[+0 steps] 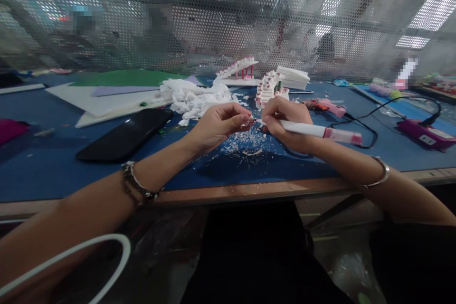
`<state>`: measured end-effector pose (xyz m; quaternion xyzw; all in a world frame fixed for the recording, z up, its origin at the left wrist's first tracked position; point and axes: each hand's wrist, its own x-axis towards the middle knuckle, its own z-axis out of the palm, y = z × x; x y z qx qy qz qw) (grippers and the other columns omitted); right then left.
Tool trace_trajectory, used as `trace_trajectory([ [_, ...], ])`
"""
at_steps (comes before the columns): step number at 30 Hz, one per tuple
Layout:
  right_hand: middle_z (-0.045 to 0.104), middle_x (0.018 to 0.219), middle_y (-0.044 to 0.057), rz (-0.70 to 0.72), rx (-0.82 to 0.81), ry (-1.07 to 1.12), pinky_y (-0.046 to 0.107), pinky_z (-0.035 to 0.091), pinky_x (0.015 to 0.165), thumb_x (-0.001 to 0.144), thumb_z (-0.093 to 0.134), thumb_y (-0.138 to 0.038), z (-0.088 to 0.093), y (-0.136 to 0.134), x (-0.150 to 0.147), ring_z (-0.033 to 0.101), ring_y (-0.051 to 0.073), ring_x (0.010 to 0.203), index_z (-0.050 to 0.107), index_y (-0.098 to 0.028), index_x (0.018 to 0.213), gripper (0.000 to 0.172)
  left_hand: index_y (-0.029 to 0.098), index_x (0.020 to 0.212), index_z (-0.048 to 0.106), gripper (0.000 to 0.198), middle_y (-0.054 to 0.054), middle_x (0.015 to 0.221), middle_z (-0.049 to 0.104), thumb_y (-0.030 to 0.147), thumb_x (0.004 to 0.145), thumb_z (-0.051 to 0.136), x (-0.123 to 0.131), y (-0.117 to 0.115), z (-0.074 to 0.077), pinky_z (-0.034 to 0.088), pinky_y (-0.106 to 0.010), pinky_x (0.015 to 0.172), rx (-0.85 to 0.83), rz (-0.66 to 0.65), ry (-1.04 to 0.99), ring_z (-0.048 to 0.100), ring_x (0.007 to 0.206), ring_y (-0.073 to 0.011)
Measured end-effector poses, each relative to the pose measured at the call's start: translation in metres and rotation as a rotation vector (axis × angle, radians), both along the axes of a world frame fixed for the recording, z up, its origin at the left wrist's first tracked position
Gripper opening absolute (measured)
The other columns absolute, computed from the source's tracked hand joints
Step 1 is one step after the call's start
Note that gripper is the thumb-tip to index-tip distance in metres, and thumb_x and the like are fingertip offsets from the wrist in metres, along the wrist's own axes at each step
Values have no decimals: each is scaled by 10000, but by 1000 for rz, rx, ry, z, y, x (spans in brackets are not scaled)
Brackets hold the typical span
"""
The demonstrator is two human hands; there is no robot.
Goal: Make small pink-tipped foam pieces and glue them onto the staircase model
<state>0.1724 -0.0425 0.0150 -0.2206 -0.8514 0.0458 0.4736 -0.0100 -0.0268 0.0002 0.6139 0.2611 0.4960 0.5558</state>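
My right hand (290, 121) is closed around a white marker pen (302, 128) with a translucent pink end. Its tip meets a tiny white and dark red piece (252, 121), which my left hand (224, 126) pinches between thumb and fingers. The piece is too small to name. White shavings (245, 145) lie scattered on the blue tabletop (185, 168) below both hands. Just behind my right hand stands a small white model staircase (268, 89) with dark red marks on its steps. A second white model staircase (242, 69) on red posts stands farther back.
Crumpled white tissue (199, 97) is heaped left of centre, near a black phone (124, 135). White sheets (103, 99) and a green sheet (117, 78) lie behind. On the right are a pink glue gun (331, 107), a black cable (372, 128) and a purple power block (425, 133).
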Motion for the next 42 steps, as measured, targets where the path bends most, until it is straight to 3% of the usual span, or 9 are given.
trace_trajectory([
  [6,514,591,-31,12,19,21,222,381,528,742,469,-176,1,0,-1,456,68,541,453,-180,664,80,151,696,611,107,2,672,597,229,688,683,-1,2,-2,464,-220,633,41,-33,-4,557,617,-64],
  [12,495,580,-32,21,30,43,222,384,515,755,458,-182,0,0,-1,453,67,519,442,-182,661,95,161,707,592,137,9,658,589,257,672,683,-3,-1,1,405,-187,467,51,-6,67,490,486,-47],
  [19,523,627,-17,107,74,51,233,411,546,767,462,-174,-1,0,0,482,73,555,472,-173,709,58,169,732,615,100,15,694,583,197,670,687,-1,-3,3,449,-190,584,22,-33,22,540,613,-62],
  [29,543,676,-2,160,193,-71,186,433,584,790,458,-161,-1,1,0,493,55,617,486,-162,719,76,145,679,582,200,-27,807,597,303,664,704,-1,-1,0,451,-206,600,116,-43,72,554,667,-86],
  [34,545,668,-14,136,185,-64,190,428,578,787,450,-159,0,1,1,493,55,612,489,-165,713,84,186,884,578,266,12,761,590,254,663,709,-1,0,2,453,-203,603,105,-7,32,553,636,-75],
  [42,550,639,-14,138,90,25,216,423,567,776,464,-192,0,-1,-3,502,67,578,496,-166,702,85,165,722,592,188,21,580,552,312,678,699,-2,0,0,388,-203,505,130,-6,77,495,518,-66],
])
